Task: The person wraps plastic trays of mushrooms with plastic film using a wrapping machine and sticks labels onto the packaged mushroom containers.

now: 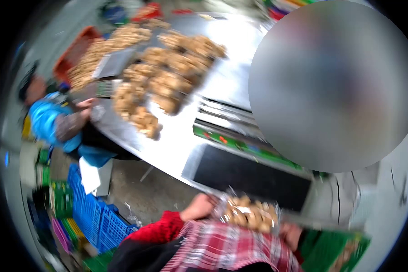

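Observation:
A clear plastic bag (250, 214) full of tan, rounded pieces, perhaps mushrooms, is in front of my body at the near edge of the work table. My left hand (198, 207) is closed on the bag's left end, where the loose film bunches up. At the other end, my right hand (291, 235) grips the bag's right edge, its fingers partly hidden and blurred. Just beyond the bag lies a flat black plate (251, 177), with a green-edged metal device (240, 144) behind it.
Several filled bags (167, 86) are grouped on the shiny metal table (167, 152). Loose tan pieces (122, 38) lie by an orange crate (75, 50). A co-worker in blue (54, 120) stands at the left. Blue crates (86, 208) and a green box (335, 251) are nearby.

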Demonstrator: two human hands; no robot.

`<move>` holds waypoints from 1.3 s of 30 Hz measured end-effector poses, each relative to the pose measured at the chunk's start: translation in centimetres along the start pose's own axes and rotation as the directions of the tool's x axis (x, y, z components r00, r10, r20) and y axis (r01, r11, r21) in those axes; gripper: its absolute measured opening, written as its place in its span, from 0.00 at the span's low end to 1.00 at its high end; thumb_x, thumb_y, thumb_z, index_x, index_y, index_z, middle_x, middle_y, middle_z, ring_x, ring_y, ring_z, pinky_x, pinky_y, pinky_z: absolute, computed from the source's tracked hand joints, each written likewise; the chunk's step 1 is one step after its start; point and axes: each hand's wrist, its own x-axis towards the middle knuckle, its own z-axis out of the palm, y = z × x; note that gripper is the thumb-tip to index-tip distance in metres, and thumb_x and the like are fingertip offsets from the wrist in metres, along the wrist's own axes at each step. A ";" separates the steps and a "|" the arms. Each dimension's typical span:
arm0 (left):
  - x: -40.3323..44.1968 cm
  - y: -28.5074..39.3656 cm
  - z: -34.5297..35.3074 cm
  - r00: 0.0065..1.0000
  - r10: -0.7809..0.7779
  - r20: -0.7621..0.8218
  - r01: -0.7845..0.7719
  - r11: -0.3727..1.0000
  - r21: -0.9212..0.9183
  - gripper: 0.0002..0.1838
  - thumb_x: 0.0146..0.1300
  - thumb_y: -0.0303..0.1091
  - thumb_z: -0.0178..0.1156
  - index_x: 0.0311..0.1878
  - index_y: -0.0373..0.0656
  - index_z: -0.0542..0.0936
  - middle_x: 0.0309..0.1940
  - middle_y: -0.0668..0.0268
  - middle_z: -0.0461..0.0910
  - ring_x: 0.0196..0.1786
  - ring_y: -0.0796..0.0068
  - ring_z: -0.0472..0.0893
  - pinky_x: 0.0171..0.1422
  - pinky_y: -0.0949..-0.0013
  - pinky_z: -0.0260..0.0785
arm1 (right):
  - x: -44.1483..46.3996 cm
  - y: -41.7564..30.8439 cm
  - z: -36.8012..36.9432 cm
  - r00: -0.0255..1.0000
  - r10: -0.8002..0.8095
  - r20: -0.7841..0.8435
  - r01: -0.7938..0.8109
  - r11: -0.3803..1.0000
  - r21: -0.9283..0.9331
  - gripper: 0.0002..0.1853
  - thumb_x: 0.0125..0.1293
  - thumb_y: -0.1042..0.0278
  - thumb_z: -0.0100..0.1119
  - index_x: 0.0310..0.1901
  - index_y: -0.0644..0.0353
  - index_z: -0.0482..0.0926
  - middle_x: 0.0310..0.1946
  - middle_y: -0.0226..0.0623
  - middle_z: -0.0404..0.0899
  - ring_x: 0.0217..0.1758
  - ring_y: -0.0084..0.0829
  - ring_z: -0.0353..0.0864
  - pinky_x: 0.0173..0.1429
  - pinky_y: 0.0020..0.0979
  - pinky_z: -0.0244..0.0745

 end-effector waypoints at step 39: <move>-14.7 30.7 55.8 -0.088 0.674 0.734 -0.970 0.110 -0.217 0.29 0.53 0.33 0.68 0.57 0.34 0.72 0.49 0.50 0.77 0.52 0.50 0.78 0.56 0.61 0.71 | -50.5 21.3 -25.9 -0.193 0.458 -0.868 0.415 0.840 0.351 0.21 0.72 0.54 0.48 0.44 0.69 0.74 0.35 0.33 0.75 0.38 0.21 0.71 0.43 0.25 0.69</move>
